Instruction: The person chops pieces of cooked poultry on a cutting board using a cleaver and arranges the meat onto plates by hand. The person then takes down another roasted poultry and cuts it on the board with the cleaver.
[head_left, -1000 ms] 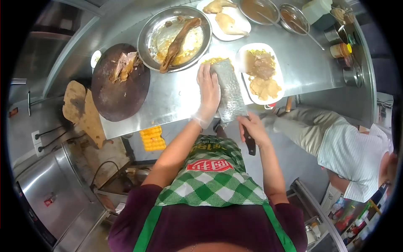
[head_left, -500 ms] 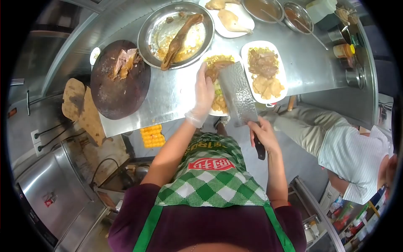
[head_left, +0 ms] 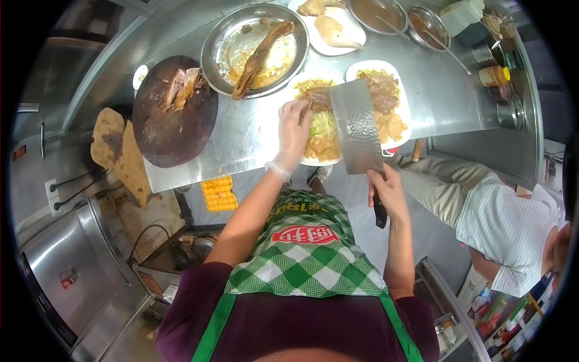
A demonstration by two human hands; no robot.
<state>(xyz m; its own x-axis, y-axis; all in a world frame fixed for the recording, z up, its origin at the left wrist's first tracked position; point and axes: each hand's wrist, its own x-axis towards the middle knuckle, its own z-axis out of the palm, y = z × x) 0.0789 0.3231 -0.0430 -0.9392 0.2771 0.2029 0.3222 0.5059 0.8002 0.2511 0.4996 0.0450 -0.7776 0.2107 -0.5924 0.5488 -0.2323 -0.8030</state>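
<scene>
Meat on round board (head_left: 175, 136), tray (head_left: 217, 60) right, food plates (head_left: 304, 158) beyond

Bright light leaves white glare on the surface (head_left: 244, 130) toward its near edge. Black corners frame a strongly bowed view.

Reads "180" (head_left: 306, 206) in yellow on the green-and-white checked apron (head_left: 301, 265), among characters too blurred to read. Carries white characters in the apron's red badge (head_left: 305, 234), not surely legible.

Kitchen; round chopping board (head_left: 166, 136), cleaver (head_left: 357, 130).
</scene>
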